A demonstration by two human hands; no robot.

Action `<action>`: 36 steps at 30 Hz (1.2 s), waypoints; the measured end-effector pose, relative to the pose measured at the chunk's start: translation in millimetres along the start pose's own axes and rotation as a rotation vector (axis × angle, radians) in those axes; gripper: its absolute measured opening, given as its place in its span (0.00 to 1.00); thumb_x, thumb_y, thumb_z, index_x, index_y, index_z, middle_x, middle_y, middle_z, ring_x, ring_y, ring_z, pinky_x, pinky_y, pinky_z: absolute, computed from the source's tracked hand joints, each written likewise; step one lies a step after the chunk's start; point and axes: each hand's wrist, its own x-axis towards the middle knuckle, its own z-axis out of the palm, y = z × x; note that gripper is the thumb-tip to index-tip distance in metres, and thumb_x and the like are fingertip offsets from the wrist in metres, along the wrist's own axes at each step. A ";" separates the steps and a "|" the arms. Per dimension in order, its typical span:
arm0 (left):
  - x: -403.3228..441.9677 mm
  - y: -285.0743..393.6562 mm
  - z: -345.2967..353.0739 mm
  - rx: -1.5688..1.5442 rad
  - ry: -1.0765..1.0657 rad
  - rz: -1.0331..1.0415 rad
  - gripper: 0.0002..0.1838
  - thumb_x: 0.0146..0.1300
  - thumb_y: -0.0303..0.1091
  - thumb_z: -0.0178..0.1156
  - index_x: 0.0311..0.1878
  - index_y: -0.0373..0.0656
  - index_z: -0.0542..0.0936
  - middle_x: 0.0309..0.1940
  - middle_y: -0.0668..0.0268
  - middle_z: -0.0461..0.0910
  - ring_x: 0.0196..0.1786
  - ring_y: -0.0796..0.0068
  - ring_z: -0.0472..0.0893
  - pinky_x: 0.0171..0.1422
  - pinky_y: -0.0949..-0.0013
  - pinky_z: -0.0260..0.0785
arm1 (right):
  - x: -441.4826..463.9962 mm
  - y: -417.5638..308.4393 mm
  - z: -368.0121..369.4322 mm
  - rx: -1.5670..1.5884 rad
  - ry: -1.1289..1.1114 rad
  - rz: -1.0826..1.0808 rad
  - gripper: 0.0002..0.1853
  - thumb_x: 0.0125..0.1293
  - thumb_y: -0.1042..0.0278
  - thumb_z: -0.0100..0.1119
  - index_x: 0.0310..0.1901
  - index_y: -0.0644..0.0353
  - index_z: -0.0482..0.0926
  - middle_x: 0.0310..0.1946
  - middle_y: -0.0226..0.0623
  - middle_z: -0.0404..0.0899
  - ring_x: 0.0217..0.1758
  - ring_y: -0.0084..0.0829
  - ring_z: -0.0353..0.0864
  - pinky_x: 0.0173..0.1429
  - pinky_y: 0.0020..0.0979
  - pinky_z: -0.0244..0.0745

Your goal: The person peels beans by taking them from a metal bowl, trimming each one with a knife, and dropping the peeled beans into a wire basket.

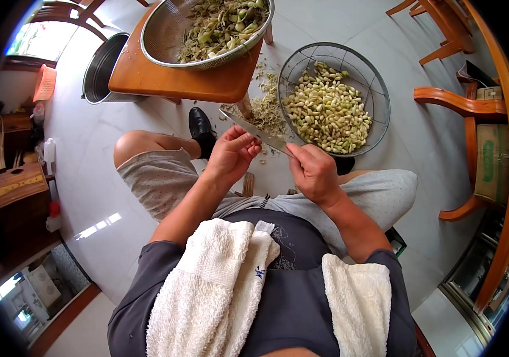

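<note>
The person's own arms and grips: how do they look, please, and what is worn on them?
The left arm and right arm have short, plain dark grey sleeves. The left grip and right grip wear no gloves; no watch or bracelet shows.

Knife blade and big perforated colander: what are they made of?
Knife blade: likely steel, smooth, given its grey metallic sheen. Colander: probably stainless steel, fairly shiny, from the silvery rim and finely perforated wall; aluminium can't be ruled out.
</note>
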 end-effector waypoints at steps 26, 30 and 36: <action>-3.4 0.8 -3.7 0.116 -0.147 0.142 0.04 0.63 0.23 0.59 0.41 0.37 0.78 0.35 0.62 0.81 0.34 0.72 0.78 0.38 0.71 0.70 | -17.3 18.8 4.4 -0.046 -0.154 0.234 0.07 0.57 0.71 0.55 0.34 0.62 0.79 0.27 0.45 0.76 0.32 0.47 0.77 0.36 0.42 0.72; -6.6 6.5 0.1 0.040 -0.256 0.073 0.05 0.64 0.24 0.58 0.43 0.39 0.78 0.35 0.61 0.81 0.33 0.73 0.77 0.37 0.72 0.69 | -22.6 35.6 -1.3 -0.136 -0.311 0.483 0.11 0.58 0.64 0.53 0.26 0.62 0.78 0.29 0.52 0.78 0.35 0.52 0.77 0.39 0.46 0.73; 4.7 10.5 36.3 0.154 -0.198 -0.051 0.04 0.65 0.27 0.59 0.42 0.42 0.78 0.31 0.66 0.75 0.29 0.78 0.71 0.33 0.75 0.63 | -18.3 43.6 11.7 -0.190 -0.462 0.451 0.11 0.58 0.64 0.53 0.26 0.64 0.79 0.26 0.54 0.78 0.35 0.54 0.78 0.42 0.48 0.74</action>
